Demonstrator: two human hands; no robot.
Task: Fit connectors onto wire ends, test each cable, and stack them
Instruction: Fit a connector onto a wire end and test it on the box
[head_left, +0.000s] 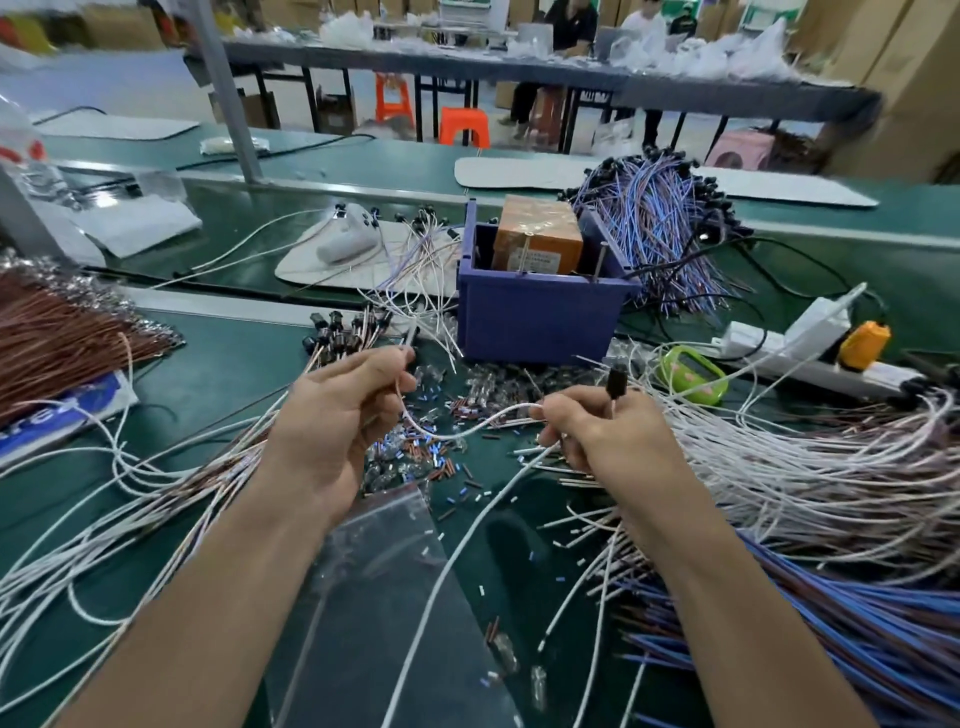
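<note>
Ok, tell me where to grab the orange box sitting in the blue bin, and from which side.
Take the orange box by its top part, from above, fingers across its left and right faces. Only that part rises over the rim of the blue bin; the walls block its lower sides, and metal pins stand upright near its front.

Factory assembly floor: green conveyor bench (363, 171), wire bundles (660, 234), loose connectors (415, 447), parts bin (535, 322), cartons (883, 78), workers at far table (467, 65).
</note>
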